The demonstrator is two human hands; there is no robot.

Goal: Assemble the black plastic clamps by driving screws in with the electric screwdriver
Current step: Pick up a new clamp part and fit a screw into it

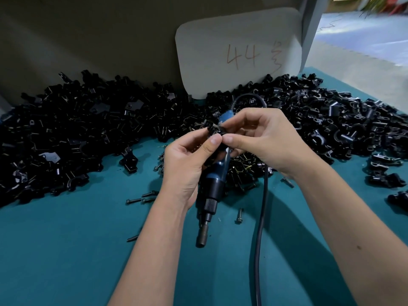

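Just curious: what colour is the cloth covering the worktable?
Teal, a blue-green; the table cover shows plainly in the head view.

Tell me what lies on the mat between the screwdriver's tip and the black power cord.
In the head view, one loose screw lies on the teal mat between the electric screwdriver tip and the cord; otherwise bare mat.

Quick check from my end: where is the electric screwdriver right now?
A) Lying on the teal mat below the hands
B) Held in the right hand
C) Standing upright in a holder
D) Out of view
A: the electric screwdriver lies on the teal mat, while both hands pinch a black clamp.
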